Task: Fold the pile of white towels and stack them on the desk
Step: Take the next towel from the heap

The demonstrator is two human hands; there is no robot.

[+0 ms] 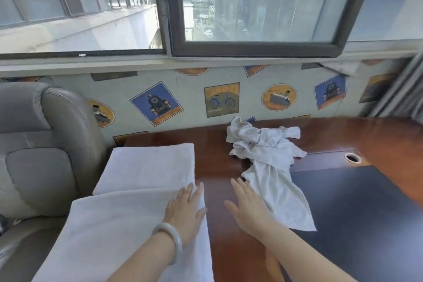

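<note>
While the left hand [185, 210] lies flat at the right edge of the folded towel [128, 231], the right hand [249, 208] hangs with straight fingers over bare desk [217, 162] beside crumpled towels [270, 151]

Grey leather chair [52, 135] below a daylit window [256, 7]

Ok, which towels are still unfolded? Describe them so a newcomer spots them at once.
Start at the reddish wooden desk under the window. Near its back middle, right of the flat folded towels, lies the crumpled heap, one tail trailing toward the open right hand. It alone is wrinkled and bunched.
</note>
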